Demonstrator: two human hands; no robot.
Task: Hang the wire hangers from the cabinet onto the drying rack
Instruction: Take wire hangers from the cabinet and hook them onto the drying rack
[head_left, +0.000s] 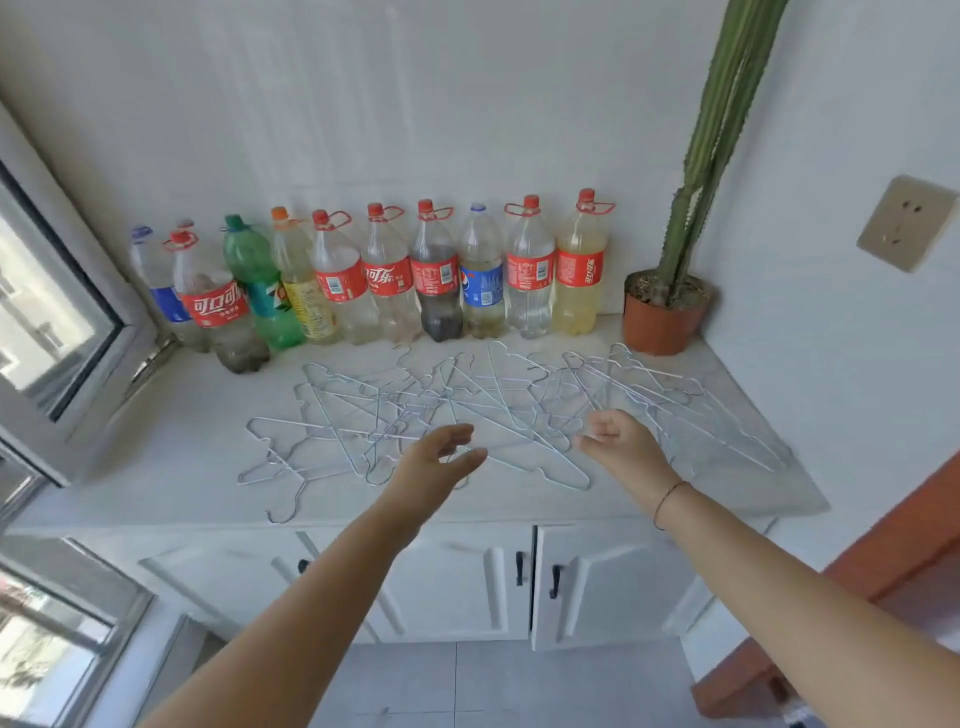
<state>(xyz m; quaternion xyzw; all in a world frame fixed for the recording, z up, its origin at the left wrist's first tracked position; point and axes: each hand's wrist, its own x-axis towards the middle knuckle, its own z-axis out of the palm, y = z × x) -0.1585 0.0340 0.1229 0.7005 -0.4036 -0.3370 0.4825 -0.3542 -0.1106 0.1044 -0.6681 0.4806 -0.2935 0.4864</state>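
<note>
I am reaching both arms out over the white cabinet top (156, 457). My left hand (441, 457) is hovering near the middle of the front edge, palm turned inward. Its fingers (457, 434) are lying straight and close together, the thumb is standing apart below them, and there is a clear gap between thumb and fingers. My right hand (618, 441) is hovering just to the right of it, with a thin cord bracelet (670, 499) sitting on the wrist. Its fingers (605, 423) are curling loosely inward and the thumb is pointing left. Wires are running right beneath them, and I cannot tell whether they are pinching one.

The wire hangers (447, 400) are lying flat in a tangled, overlapping spread across the middle of the top. They are stretching from near the left side almost to the right edge, and one hook is reaching close to the front edge. Both my hands are over the near part of this spread.

A row of plastic bottles (436, 270) is standing along the back edge against the wall. A tall cactus (711, 156) in an orange pot (660, 322) is standing in the back right corner. A window frame (78, 332) is bordering the left edge. A wall socket (906, 223) is sitting on the right wall. Below the front edge, the white cabinet doors (447, 582) with dark handles (519, 569) are standing closed.
</note>
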